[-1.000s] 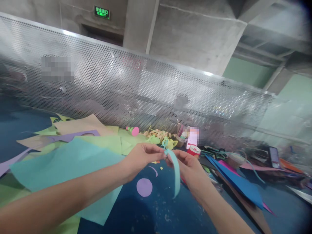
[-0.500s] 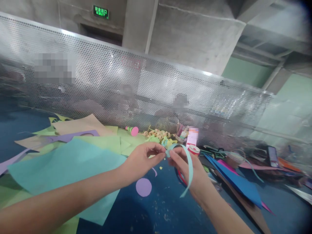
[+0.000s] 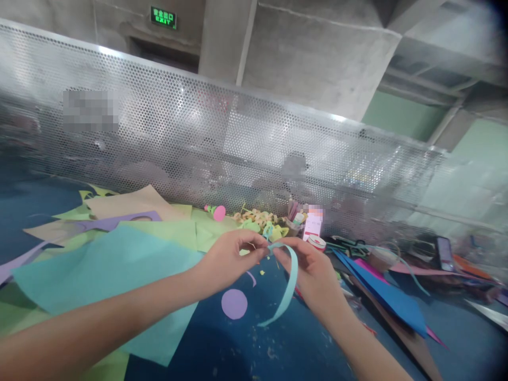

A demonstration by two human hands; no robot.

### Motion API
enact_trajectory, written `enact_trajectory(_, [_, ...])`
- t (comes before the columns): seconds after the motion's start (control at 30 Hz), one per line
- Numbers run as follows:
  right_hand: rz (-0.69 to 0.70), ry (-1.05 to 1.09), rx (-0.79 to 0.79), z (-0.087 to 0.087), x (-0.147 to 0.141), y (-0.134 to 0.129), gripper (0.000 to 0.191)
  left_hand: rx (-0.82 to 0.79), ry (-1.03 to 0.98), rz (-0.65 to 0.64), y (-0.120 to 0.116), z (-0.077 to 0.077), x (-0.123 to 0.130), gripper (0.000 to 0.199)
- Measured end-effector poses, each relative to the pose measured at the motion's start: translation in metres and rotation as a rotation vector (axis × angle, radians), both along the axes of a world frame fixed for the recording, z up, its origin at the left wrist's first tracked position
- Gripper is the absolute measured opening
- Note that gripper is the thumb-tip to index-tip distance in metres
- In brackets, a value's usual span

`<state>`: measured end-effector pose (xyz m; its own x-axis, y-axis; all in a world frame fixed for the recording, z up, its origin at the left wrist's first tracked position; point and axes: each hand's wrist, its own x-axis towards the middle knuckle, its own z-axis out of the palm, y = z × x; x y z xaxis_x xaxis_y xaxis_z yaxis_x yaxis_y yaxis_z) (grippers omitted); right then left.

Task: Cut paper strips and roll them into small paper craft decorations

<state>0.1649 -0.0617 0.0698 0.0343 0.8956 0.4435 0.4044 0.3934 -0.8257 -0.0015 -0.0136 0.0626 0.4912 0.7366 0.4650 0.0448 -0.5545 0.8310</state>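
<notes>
A narrow light-blue paper strip [image 3: 292,272] curls between my two hands, its loose end hanging down to the left over the table. My left hand [image 3: 230,259] pinches the strip's near end between thumb and forefinger; the very tip is hidden by the fingers. Close against it, my right hand [image 3: 313,270] has thumb and fingers closed around the strip at the same end. A bit of something red shows behind the right palm, mostly hidden. Below the hands lies a purple paper circle [image 3: 234,304], with a thin purple curved scrap [image 3: 251,279] just above it.
Large turquoise [image 3: 99,264], green and tan sheets cover the left side. Small yellow and green paper pieces [image 3: 256,217], a phone [image 3: 313,222] and a tape roll [image 3: 316,243] stand at the back. Blue sheets [image 3: 384,296] lie right. A perforated metal screen [image 3: 166,127] closes the far edge.
The strip's loose end has swung from over my right wrist to the left and now hangs between the hands. My right fingers have shifted slightly; the left hand has barely moved.
</notes>
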Motion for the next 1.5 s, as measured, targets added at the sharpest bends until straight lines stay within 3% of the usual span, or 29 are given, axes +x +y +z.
enact_trajectory(0.13, [0.008, -0.035, -0.032, -0.001, 0.000, -0.001, 0.020, 0.003, 0.013, -0.022, 0.000, 0.000, 0.001, 0.014])
enact_trajectory(0.37, [0.005, 0.004, -0.087, 0.000, -0.002, 0.001, 0.027, -0.183, -0.092, -0.084, 0.001, -0.010, 0.005, 0.017])
enact_trajectory(0.53, [0.027, 0.038, -0.114, -0.003, -0.002, 0.002, 0.027, -0.214, -0.117, -0.105, 0.002, -0.010, 0.005, 0.018])
enact_trajectory(0.73, [-0.025, 0.215, -0.019, -0.007, -0.005, 0.005, 0.032, -0.209, -0.093, -0.081, 0.004, -0.011, 0.004, 0.014])
enact_trajectory(0.93, [-0.181, 0.022, 0.147, -0.008, -0.006, -0.003, 0.012, -0.220, -0.142, -0.078, 0.000, -0.008, 0.005, 0.017])
enact_trajectory(1.1, [-0.230, 0.001, 0.210, -0.008, -0.010, -0.009, 0.010, -0.222, -0.179, -0.132, -0.003, -0.005, 0.004, 0.018])
enact_trajectory(1.33, [-0.231, -0.130, 0.273, -0.006, -0.012, -0.013, 0.016, -0.135, -0.160, -0.090, -0.004, -0.005, 0.005, 0.016])
enact_trajectory(1.5, [-0.302, -0.234, 0.351, -0.008, -0.011, -0.014, 0.011, -0.224, -0.181, -0.091, -0.005, -0.003, 0.006, 0.017])
